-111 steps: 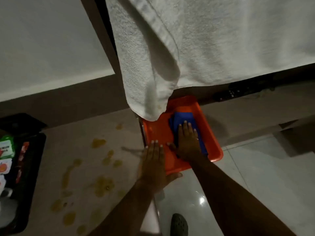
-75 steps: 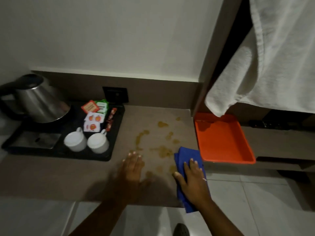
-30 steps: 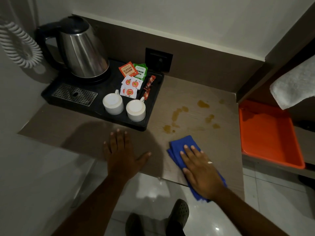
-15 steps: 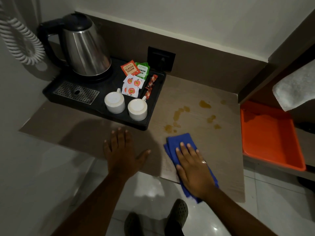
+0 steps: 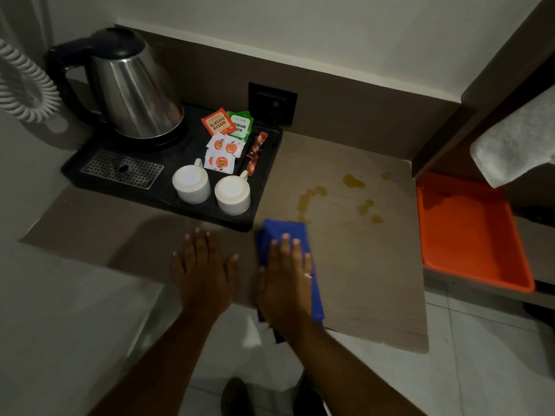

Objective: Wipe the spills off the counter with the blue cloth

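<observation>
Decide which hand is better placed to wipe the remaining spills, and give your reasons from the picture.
The right hand. It already presses flat on the blue cloth, whose far edge lies just short of the brown spills. The left hand rests bare on the counter, farther from them.

The right hand has slid the blue cloth leftward.

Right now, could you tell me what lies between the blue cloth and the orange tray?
In the head view, bare counter separates the blue cloth from the orange tray; the spills sit farther back.
</observation>
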`<state>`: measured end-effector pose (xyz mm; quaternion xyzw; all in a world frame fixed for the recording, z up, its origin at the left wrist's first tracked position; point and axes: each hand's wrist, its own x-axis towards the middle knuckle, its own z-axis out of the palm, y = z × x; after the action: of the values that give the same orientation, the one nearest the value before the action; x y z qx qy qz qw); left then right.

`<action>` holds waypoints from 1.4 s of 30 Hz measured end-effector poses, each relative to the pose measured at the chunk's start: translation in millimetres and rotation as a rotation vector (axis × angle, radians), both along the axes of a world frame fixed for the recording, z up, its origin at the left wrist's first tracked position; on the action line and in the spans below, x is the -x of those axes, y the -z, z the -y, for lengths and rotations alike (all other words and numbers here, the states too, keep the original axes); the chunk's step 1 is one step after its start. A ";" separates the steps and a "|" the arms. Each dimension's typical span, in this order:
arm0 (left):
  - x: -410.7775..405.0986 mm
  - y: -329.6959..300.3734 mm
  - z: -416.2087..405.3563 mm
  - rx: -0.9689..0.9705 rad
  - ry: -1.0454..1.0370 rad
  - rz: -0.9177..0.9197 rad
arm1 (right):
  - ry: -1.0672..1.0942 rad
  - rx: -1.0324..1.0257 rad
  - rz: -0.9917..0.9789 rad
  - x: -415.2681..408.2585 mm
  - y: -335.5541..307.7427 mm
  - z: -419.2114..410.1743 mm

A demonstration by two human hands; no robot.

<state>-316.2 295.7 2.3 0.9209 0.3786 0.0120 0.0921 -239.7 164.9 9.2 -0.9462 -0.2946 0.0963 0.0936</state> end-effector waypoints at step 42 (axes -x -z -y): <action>-23.3 7.9 6.1 0.072 -0.249 0.053 | -0.160 0.016 0.007 -57.4 -4.4 28.8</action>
<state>-292.9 289.7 -5.5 0.8623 0.4876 0.0339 0.1327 -182.3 136.1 13.6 -0.9206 -0.3688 0.1025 0.0769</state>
